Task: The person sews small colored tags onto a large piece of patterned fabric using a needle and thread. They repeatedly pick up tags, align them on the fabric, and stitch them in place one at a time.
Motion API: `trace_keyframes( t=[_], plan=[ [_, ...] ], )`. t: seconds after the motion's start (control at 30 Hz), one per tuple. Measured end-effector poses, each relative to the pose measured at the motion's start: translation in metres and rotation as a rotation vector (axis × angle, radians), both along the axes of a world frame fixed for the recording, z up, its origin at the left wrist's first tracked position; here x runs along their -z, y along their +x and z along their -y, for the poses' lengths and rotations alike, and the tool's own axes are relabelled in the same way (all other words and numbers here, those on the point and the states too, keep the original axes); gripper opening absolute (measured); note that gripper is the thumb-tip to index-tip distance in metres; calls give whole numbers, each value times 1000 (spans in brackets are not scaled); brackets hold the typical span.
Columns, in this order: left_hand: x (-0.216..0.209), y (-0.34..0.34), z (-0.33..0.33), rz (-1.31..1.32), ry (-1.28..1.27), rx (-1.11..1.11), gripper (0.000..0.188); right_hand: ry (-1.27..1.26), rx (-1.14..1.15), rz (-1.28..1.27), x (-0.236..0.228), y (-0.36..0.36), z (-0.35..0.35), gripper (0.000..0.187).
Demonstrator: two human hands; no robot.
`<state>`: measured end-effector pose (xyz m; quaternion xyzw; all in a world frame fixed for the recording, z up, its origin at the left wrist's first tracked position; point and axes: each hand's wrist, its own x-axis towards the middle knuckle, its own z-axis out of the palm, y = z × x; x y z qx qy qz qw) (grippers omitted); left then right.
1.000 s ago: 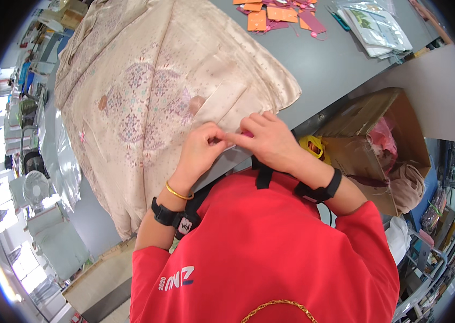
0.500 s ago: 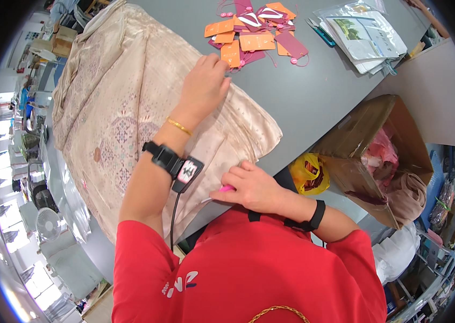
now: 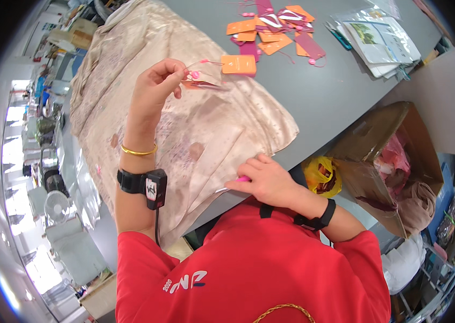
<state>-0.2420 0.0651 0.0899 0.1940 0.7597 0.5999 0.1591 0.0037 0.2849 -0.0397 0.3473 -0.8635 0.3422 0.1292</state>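
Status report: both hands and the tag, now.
Left hand raised, pinching orange paper hang tag by its pink string. Right hand pressing beige patterned fabric at grey table edge. Nothing between them.

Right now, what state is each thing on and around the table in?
Left hand: raised, fingers pinching an orange tag by its string.
Right hand: pressing the cloth edge, a pink item under the fingers.
Cloth: spread, partly folded.
Tag pile: scattered.
Box: open, holding cloth scraps.
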Motion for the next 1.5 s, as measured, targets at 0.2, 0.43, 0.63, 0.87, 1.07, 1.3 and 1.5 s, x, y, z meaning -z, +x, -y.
trace_keyframes(
  t=[0.2,0.43,0.63,0.87,1.07,1.3,1.5],
  plan=[
    [12,68,98,93,-185,-107,13,13,47,-7,-3,1,5,43],
    [27,125,148,-77,-659,-135,19,31,63,-6,-8,0,9,42],
    [72,74,102,-483,-725,-288,20,81,67,40,-7,2,8,40],
    [107,53,101,-565,-856,-258,15,39,55,52,-12,0,10,43],
    [66,53,122,60,-84,-499,11,5,41,-6,-15,-1,12,43],
    [-64,109,174,-123,435,-520,10,-8,56,29,-9,2,9,41],
    [-23,163,129,-11,135,-223,19,-77,44,79,-15,1,10,40]
  ],
)
